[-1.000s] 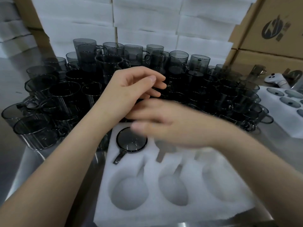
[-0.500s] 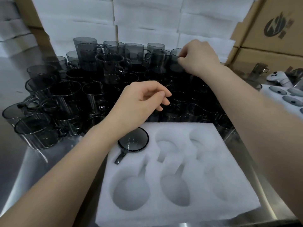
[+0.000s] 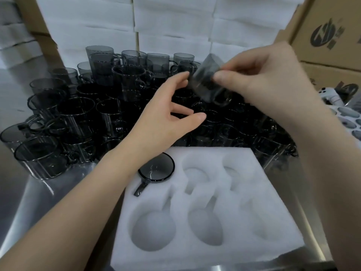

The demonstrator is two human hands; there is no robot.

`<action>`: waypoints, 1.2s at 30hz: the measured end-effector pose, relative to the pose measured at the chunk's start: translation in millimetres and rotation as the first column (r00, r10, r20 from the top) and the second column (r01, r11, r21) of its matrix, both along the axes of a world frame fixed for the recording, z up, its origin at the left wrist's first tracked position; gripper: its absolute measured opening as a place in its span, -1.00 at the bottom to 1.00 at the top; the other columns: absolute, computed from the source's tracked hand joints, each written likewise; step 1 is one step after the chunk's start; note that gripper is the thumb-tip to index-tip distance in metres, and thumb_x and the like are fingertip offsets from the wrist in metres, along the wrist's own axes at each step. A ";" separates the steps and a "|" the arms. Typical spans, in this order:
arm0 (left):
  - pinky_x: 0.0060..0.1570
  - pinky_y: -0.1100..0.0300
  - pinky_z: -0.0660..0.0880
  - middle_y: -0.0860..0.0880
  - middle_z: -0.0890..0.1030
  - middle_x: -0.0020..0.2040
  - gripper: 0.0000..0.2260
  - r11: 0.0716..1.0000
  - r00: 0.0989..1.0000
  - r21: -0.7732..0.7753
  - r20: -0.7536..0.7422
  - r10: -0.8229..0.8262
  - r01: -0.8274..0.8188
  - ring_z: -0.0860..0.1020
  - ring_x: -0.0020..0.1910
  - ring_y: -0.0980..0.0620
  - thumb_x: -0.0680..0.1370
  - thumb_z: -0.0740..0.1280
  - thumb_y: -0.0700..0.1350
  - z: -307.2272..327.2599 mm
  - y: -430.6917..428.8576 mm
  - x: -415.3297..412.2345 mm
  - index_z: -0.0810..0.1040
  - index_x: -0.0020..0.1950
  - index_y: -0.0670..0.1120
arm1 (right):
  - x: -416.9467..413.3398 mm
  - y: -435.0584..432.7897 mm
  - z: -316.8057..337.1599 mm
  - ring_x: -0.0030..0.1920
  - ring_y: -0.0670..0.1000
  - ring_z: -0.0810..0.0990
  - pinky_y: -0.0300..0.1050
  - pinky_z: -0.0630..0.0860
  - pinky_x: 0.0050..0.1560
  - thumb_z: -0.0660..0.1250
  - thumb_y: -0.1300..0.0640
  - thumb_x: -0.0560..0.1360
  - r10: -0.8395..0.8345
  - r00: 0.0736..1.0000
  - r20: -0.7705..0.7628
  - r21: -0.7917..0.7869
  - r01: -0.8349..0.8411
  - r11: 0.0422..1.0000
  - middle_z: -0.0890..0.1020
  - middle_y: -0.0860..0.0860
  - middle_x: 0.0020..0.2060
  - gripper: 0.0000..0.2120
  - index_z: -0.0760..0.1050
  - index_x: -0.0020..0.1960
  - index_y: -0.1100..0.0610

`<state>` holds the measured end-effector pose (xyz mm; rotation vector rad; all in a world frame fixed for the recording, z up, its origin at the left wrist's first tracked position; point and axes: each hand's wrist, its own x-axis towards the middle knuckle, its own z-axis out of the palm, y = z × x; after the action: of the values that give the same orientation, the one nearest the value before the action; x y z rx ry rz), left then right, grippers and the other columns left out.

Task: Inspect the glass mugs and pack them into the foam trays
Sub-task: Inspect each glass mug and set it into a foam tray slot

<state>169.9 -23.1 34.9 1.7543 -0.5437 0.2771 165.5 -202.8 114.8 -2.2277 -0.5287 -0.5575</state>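
My right hand (image 3: 259, 81) pinches a smoky grey glass mug (image 3: 205, 79), tilted in the air above the crowd of loose mugs (image 3: 82, 118). My left hand (image 3: 168, 118) reaches up beside it with straight fingers, its fingertips touching the mug's left side. In front of me lies a white foam tray (image 3: 273, 227) with round pockets. One mug (image 3: 156, 169) sits in the tray's far-left pocket, handle pointing toward me. The other pockets hold nothing.
Stacks of white foam sheets (image 3: 172, 26) rise behind the mugs. Cardboard boxes (image 3: 328, 30) stand at the right. A second foam tray with mugs (image 3: 349, 122) and a white handheld device (image 3: 330, 96) lie at the far right on the steel table (image 3: 39, 200).
My right hand has lifted a mug out of the back of the pile and brought it nearer. My left hand has risen to touch it.
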 end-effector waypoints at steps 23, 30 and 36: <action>-0.15 0.50 0.40 0.13 0.55 -0.03 -0.51 0.983 0.997 0.183 0.076 0.002 -0.016 0.53 -0.09 0.37 0.31 0.58 -0.08 -3.7 -4.6 5.4 0.38 0.09 0.08 | 31.5 12.5 -71.8 -0.48 -0.07 0.51 -0.21 0.38 -0.57 0.50 -0.08 0.27 0.394 0.898 -0.198 0.477 -0.263 0.839 0.55 -0.15 -0.33 -0.72 0.51 -0.09 -0.09; 0.03 0.30 0.52 0.10 0.58 0.01 -0.51 0.996 0.998 0.069 0.021 -0.056 0.055 0.59 -0.01 0.19 0.26 0.55 -0.05 -5.0 -2.8 8.3 0.40 0.09 0.06 | 37.3 10.0 -73.3 -0.44 0.04 0.47 -0.16 0.39 -0.45 0.37 0.05 0.51 0.537 0.770 -0.345 0.737 -0.132 0.663 0.63 0.04 -0.25 -0.92 0.58 -0.13 0.03; -0.05 0.30 0.54 0.15 0.61 -0.03 -0.51 0.990 0.995 -0.123 -0.068 -0.080 0.071 0.60 -0.05 0.24 0.28 0.55 -0.11 -8.7 3.2 14.4 0.44 0.14 -0.05 | 37.9 1.9 -76.5 -0.27 -0.02 0.62 -0.23 0.59 -0.25 0.41 0.26 0.37 0.783 0.556 -0.280 0.832 -0.266 0.487 0.62 0.10 -0.04 -0.62 0.53 0.18 0.13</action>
<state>184.2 -19.8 26.1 1.6170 -0.5292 0.1886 203.3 -200.9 38.3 -1.1917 -0.5193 0.3604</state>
